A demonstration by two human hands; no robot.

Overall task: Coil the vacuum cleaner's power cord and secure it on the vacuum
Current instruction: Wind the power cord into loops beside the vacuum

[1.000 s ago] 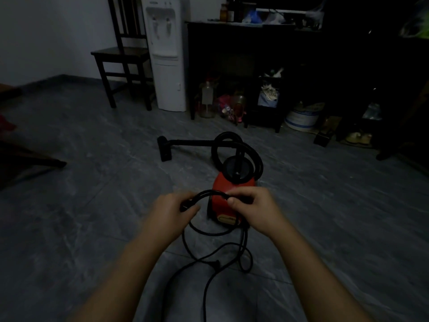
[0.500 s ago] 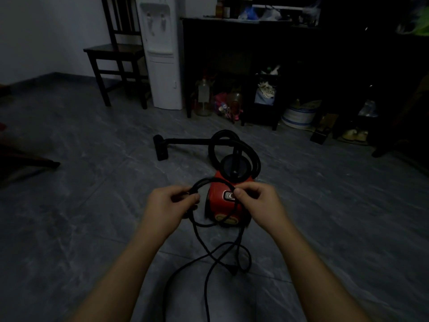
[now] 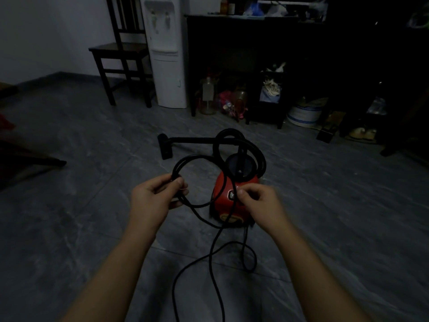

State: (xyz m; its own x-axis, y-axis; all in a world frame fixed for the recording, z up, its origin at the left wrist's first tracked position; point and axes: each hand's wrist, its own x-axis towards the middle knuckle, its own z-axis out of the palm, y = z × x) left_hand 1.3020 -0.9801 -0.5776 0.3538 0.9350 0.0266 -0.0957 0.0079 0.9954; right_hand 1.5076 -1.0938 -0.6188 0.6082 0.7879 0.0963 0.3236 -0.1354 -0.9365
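Observation:
A small red vacuum cleaner (image 3: pixel 226 205) with a black lid stands on the grey floor in the middle of the view. Its thick black hose (image 3: pixel 255 149) loops over the top, and a black wand with a floor nozzle (image 3: pixel 166 146) lies behind it to the left. My left hand (image 3: pixel 153 197) is closed around a round loop of the black power cord (image 3: pixel 192 205), held left of the vacuum. My right hand (image 3: pixel 257 202) pinches the cord in front of the red body. The slack cord trails down over the floor between my forearms.
A dark wooden chair (image 3: pixel 120 56) and a white water dispenser (image 3: pixel 166 52) stand at the back wall. A black table (image 3: pixel 243 26) to their right has jars, bags and a bucket (image 3: pixel 304 113) under it. Dark furniture legs (image 3: pixel 41 160) reach in from the left.
My left hand has moved left and away from my right hand, and the cord loop it holds has opened wider. My right hand stays in front of the vacuum. The view has shifted slightly.

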